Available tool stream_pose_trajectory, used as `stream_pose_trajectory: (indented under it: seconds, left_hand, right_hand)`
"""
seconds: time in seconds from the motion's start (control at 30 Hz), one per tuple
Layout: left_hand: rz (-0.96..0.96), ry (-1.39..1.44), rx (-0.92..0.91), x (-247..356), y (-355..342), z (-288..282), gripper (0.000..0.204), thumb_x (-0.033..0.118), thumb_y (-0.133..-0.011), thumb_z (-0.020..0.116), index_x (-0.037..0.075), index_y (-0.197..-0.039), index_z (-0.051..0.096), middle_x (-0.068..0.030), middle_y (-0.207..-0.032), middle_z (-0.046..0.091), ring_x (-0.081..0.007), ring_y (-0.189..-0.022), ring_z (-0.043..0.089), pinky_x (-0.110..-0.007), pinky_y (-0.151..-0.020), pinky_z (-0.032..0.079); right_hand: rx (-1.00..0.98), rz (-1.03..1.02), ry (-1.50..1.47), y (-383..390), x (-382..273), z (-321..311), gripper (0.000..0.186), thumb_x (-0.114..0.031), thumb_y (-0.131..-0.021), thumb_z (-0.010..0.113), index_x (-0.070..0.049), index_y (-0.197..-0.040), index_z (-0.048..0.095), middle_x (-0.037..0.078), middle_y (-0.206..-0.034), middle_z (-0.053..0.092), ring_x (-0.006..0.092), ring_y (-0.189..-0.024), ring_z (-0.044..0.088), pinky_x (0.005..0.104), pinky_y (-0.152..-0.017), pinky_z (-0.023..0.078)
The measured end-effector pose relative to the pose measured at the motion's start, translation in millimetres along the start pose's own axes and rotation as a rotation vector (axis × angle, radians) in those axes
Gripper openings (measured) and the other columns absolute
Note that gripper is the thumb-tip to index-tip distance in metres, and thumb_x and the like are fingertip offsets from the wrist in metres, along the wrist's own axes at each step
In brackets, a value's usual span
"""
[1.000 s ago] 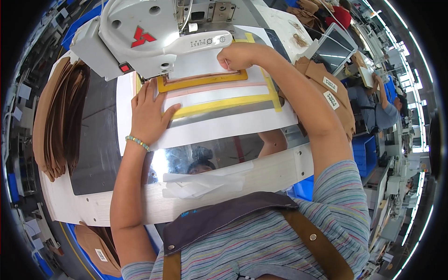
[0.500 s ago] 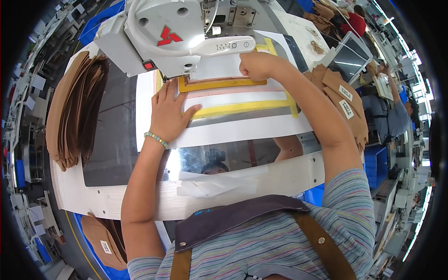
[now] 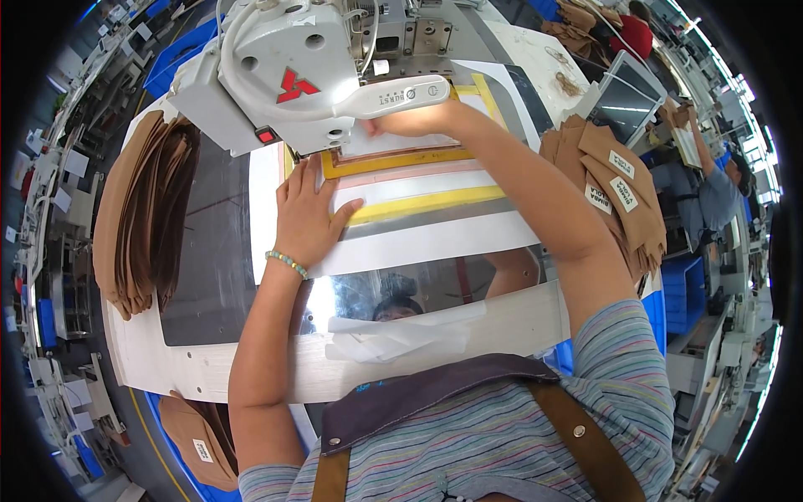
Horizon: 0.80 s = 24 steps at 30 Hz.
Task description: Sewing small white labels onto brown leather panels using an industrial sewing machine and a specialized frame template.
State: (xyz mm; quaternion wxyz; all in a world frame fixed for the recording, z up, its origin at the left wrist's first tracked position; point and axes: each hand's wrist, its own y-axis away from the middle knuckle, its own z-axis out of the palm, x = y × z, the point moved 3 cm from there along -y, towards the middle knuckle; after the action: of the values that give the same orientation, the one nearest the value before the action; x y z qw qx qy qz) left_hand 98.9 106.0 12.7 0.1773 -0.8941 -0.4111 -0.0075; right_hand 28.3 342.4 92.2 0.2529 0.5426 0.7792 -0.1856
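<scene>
My left hand lies flat with fingers spread on a white sheet, beside the left end of a yellow-bordered frame. My right hand reaches across the frame under a white lamp arm, close to the sewing machine head. Its fingers are partly hidden by the lamp and blurred, so I cannot tell their grip or any held item. White material with a brown edge shows inside the frame. A yellow strip runs across the sheet nearer to me.
Stacked brown fabric pieces lie at the left; more labelled brown pieces are at the right. Crumpled white material rests on the table's near edge. A tilted screen stands at the far right. Blue bins flank the table.
My right hand has moved left, from the frame's right side to beneath the lamp. My left hand stays flat in place on the sheet. The whole view has shifted slightly.
</scene>
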Motion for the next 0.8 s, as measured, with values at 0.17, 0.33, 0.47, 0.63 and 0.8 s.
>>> stream_pose_trajectory:
  seconds: [0.17,0.33,0.47,0.63,0.8]
  left_hand:
    - [-0.020,-0.003,-0.041,-1.4,-0.9,-1.9,0.067,0.057,-0.103,0.060,0.004,-0.143,0.065,-0.0252,-0.166,0.040,-0.0423,-0.154,0.033,-0.053,-0.123,0.026]
    - [-0.041,-0.007,-0.026,-0.7,0.8,-7.4,0.068,0.058,-0.103,0.059,0.002,-0.142,0.065,-0.0280,-0.165,0.040,-0.0434,-0.154,0.034,-0.054,-0.123,0.027]
    - [-0.003,0.069,-0.057,-5.6,6.3,-10.8,0.073,0.058,-0.104,0.057,-0.004,-0.142,0.062,-0.0309,-0.164,0.040,-0.0453,-0.155,0.032,-0.054,-0.125,0.028]
    - [-0.014,-0.134,-0.084,-62.4,8.1,-96.6,0.055,0.038,-0.101,0.068,-0.001,-0.139,0.065,-0.0233,-0.144,0.063,-0.0422,-0.140,0.053,-0.051,-0.117,0.040]
    - [-0.325,-0.443,0.314,-247.7,6.3,-178.2,0.023,0.022,-0.100,0.065,0.000,-0.101,0.073,-0.0242,-0.106,0.073,-0.0452,-0.101,0.068,-0.056,-0.090,0.052]
  right_hand:
    - [-0.274,0.105,-0.259,-17.5,-17.1,36.0,0.026,-0.014,-0.103,0.055,-0.009,-0.110,0.079,0.005,-0.104,0.080,0.0150,-0.098,0.074,0.0334,-0.089,0.057]
    - [-0.192,0.040,0.135,-28.9,-17.3,57.0,0.027,-0.017,-0.101,0.060,-0.007,-0.118,0.078,0.017,-0.111,0.079,0.0296,-0.100,0.074,0.0397,-0.091,0.056]
    - [-0.195,-0.007,-0.198,-19.7,-1.7,58.2,0.032,-0.018,-0.096,0.062,-0.001,-0.120,0.075,0.023,-0.114,0.077,0.0338,-0.103,0.075,0.0427,-0.092,0.057]
    - [0.250,0.254,-0.099,66.6,22.4,4.1,0.035,-0.008,-0.096,0.052,-0.006,-0.123,0.074,0.015,-0.111,0.077,0.0194,-0.101,0.072,0.0344,-0.093,0.055]
    - [0.470,-0.112,-0.461,125.7,48.2,-13.0,0.023,0.003,-0.098,0.048,0.002,-0.102,0.071,0.014,-0.105,0.076,0.0198,-0.099,0.071,0.0312,-0.090,0.054]
